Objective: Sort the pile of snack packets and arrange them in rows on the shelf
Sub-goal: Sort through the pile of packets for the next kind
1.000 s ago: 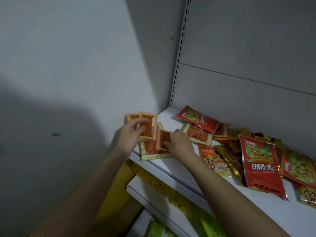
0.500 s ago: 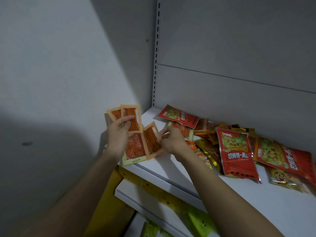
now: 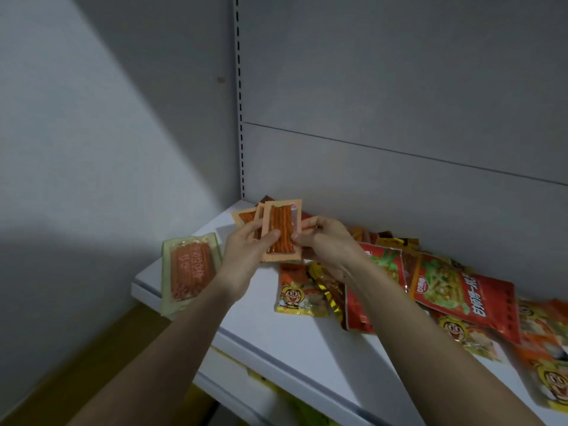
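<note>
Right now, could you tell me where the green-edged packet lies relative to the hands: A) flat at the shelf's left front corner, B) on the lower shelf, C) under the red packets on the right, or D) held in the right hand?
A: the green-edged packet lies flat at the shelf's left front corner, left of the left hand.

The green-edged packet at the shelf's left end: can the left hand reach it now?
Probably not at once: the green-edged packet lies uncovered beside the left hand, but that hand holds the orange packets.
</note>
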Motion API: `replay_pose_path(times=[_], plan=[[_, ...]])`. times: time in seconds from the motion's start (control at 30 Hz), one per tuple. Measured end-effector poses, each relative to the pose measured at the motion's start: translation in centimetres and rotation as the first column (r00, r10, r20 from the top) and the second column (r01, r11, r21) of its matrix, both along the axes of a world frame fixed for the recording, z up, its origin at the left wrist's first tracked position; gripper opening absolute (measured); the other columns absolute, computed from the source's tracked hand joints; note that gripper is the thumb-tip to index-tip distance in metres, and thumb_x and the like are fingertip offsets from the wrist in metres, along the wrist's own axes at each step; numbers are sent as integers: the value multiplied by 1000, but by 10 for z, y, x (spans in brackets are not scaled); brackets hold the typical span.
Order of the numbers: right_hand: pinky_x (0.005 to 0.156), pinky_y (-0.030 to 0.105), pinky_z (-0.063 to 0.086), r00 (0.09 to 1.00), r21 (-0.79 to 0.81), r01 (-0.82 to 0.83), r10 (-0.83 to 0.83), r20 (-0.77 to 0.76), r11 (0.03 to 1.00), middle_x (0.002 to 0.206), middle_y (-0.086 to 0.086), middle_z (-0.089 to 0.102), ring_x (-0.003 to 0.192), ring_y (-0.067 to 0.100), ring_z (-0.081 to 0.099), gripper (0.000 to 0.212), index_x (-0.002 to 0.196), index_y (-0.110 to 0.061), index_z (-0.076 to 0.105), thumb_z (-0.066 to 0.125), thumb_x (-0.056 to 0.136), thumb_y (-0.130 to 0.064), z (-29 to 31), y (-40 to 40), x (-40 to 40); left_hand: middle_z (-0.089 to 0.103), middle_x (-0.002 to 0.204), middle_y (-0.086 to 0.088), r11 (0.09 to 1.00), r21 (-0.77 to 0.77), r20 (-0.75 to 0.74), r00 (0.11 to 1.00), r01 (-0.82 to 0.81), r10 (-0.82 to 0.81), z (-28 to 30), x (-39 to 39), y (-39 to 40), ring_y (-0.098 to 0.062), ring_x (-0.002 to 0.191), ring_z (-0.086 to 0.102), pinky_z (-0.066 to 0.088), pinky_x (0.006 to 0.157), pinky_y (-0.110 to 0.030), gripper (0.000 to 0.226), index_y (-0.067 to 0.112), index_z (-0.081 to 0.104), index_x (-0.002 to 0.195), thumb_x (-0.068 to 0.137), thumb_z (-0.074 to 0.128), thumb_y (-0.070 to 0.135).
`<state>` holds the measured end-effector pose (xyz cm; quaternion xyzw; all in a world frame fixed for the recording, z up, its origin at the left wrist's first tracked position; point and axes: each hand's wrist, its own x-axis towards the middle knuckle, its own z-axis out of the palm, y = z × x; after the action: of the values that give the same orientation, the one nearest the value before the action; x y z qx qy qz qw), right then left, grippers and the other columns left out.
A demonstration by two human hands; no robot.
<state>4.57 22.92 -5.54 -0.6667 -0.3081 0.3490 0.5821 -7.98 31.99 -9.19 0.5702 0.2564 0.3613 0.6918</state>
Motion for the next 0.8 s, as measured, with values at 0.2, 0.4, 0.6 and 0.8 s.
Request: replay_pose_path(times=[0.2,0.4,0.6,0.8], plan=[[73,40,58,891,-121,197,-126,436,973,78,10,68,70,23,66,11,86,-7,68,60,94,-9,-4,-3,73,70,109,7,987,130,-43,994,-99,105,-2,12,14,-8,96,70,59,85,-30,48,25,52,131,94,64,-3],[72,37,55,792,-326,288,-33,609,900,99,23,70,92,37,69,13,91,2,67,64,85,-9,-4,30,127,66,118,2,959,255,-172,970,-122,170,1,16,23,-17,95,70,61,77,-28,23,20,71,105,94,64,0],[91,40,55,715,-474,336,107,690,814,123,15,65,111,34,63,35,118,-6,61,66,88,-21,-24,55,123,68,112,2,964,237,-199,965,-123,172,2,27,24,-20,90,73,62,76,-29,20,19,74,98,95,65,2],[85,38,52,702,-488,368,108,704,792,121,16,63,112,35,61,22,110,-6,61,60,91,-16,-26,51,126,70,108,0,967,231,-175,973,-111,154,-1,41,20,-8,78,73,59,68,-20,20,12,73,106,96,61,0]])
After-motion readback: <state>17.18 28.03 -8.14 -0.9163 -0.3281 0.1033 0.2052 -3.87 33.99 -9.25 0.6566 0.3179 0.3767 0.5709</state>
